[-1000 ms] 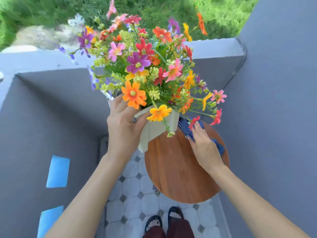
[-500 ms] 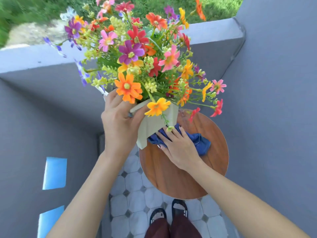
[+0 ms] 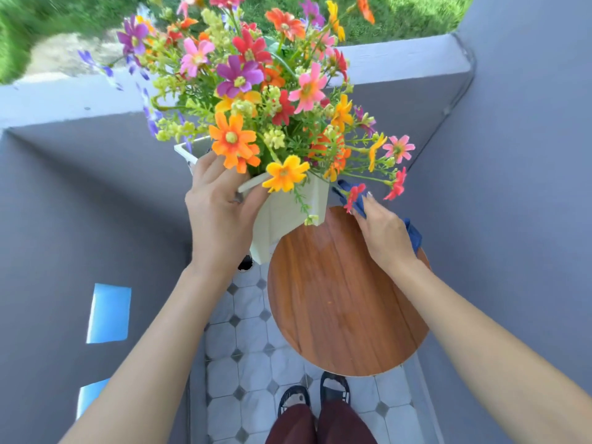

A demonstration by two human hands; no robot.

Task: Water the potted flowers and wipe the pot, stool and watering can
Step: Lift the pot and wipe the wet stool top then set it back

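Midway through cleaning, a flower pot (image 3: 288, 216) is lifted clear of its stool (image 3: 346, 293).
Left hand (image 3: 221, 213) grips the pot's rim, tilting it away, seemingly so the right hand (image 3: 384, 232), clutching a blue cloth (image 3: 413, 235), can wipe the wooden surface beneath.

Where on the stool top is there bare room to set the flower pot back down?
The near and middle of the round stool top is bare wood, bordered by its front rim. The far edge is crowded: the right hand presses the blue cloth there, and the left hand holds the pot over the far-left rim.
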